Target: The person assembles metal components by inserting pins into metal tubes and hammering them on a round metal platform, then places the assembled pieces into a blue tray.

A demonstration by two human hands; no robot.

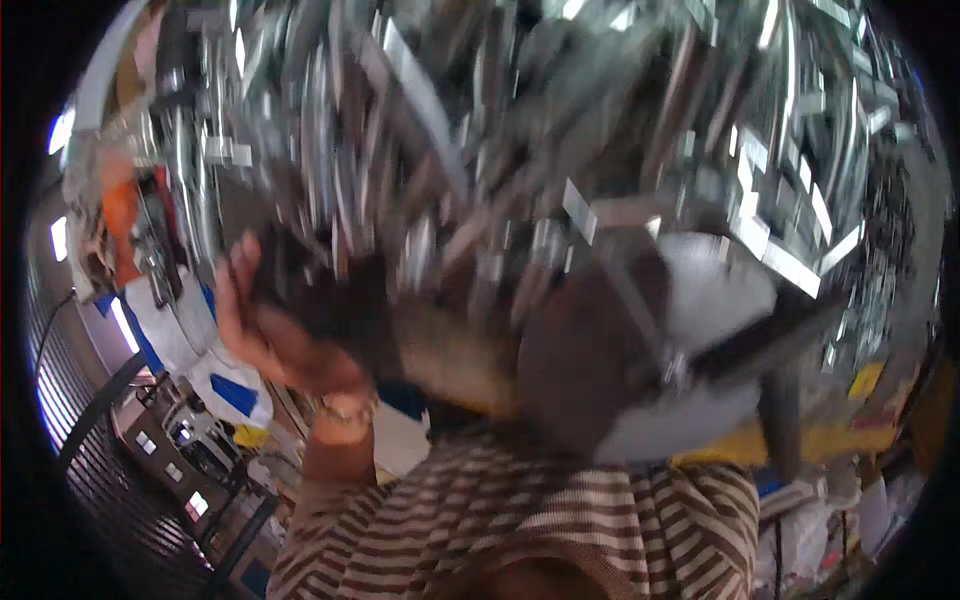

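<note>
Motion blurs much of the view. My left hand, with a band at its wrist, is at left of centre, its fingers reaching up along a dark bulky object and seeming to grip it. Beside that object is a blurred tan part; whether the two are joined I cannot tell. Right of it is a large round thing, dark on one side and pale grey on the other. A dark bar crosses its right side. My right hand does not show; only the striped sleeve on that side does.
A dense heap of shiny metal strips and pieces fills the far side. A yellow edge runs along the near right. At the left are an orange item, white sheets or bags and a ridged grey surface.
</note>
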